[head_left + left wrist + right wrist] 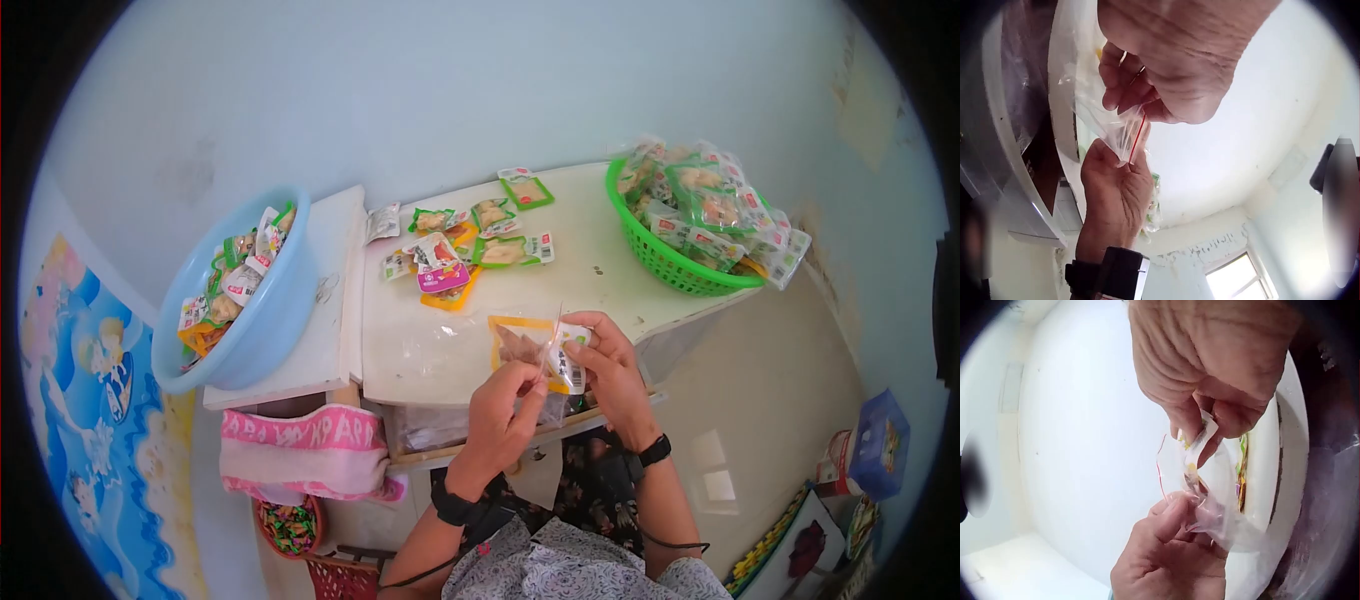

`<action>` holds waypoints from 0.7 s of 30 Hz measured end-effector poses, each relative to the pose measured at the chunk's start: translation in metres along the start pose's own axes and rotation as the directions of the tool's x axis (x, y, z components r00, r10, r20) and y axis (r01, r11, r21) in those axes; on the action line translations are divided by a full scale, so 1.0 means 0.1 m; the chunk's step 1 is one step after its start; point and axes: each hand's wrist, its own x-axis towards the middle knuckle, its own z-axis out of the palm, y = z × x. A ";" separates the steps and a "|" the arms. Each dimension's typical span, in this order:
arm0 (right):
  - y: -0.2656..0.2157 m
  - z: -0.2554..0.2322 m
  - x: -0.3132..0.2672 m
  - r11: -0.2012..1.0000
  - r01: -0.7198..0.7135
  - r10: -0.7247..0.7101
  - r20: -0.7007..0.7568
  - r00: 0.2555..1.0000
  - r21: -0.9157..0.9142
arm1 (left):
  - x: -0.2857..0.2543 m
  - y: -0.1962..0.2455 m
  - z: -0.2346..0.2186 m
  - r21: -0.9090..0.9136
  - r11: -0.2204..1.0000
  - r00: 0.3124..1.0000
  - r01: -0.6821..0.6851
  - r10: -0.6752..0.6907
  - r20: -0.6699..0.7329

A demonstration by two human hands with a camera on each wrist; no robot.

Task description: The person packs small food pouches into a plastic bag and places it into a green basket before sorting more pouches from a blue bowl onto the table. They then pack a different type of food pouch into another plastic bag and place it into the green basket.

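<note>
Over the table's front edge, my left hand (pixel 503 412) pinches a clear zip bag (pixel 1116 134) by its mouth, where a red seal line shows. My right hand (pixel 612 368) grips the white end of a snack packet (pixel 575 372) with a yellow border. In the right wrist view the packet (pixel 1200 442) goes down into the mouth of the bag (pixel 1169 465), between the two hands. Behind the hands lies a loose pile of snack packets (pixel 505 250), some green-edged, one with a purple label (pixel 443 279).
A green basket (pixel 655 262) heaped with packets stands at the table's right end. On the left, a light blue basin (pixel 265 350) holds more packets. A pink and white towel (pixel 300 455) hangs below it, above a tub of small wrapped pieces (pixel 290 525). The wall closes off the back.
</note>
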 end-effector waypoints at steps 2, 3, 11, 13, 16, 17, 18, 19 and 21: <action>-0.05 0.00 0.07 0.994 -0.002 0.002 0.004 1.000 -0.111 | 0.06 0.00 0.02 0.010 0.999 0.999 -0.034 0.034 0.027; -0.03 0.00 0.11 0.936 0.072 -0.086 -0.027 0.996 -0.344 | 0.09 -0.01 0.03 0.028 0.999 0.998 -0.045 0.044 0.033; 0.05 0.05 0.15 0.448 -0.007 -0.227 -0.122 0.966 -0.894 | 0.08 -0.14 0.12 0.261 0.963 0.996 -0.065 0.080 -0.049; 0.06 0.07 0.20 0.706 0.022 -0.122 -0.091 0.988 -0.708 | 0.09 -0.11 0.13 0.263 0.962 0.996 -0.080 0.088 -0.020; 0.13 0.06 0.37 0.822 0.100 -0.084 0.055 0.995 -0.561 | 0.17 -0.08 0.12 0.261 0.949 0.983 -0.177 0.181 0.010; 0.19 0.05 0.44 0.828 0.137 -0.087 0.117 0.989 -0.544 | 0.20 -0.09 0.11 0.271 0.947 0.984 -0.173 0.178 0.004; 0.18 0.09 0.48 0.862 0.135 -0.064 0.160 0.985 -0.488 | 0.22 -0.12 0.09 0.282 0.945 0.985 -0.167 0.175 -0.002; 0.15 0.11 0.50 0.879 0.091 -0.009 0.176 0.984 -0.468 | 0.23 -0.15 0.06 0.295 0.942 0.985 -0.162 0.172 -0.007; 0.04 0.15 0.50 0.902 -0.001 0.101 0.209 0.973 -0.431 | 0.22 -0.21 -0.04 0.316 0.935 0.986 -0.158 0.166 0.001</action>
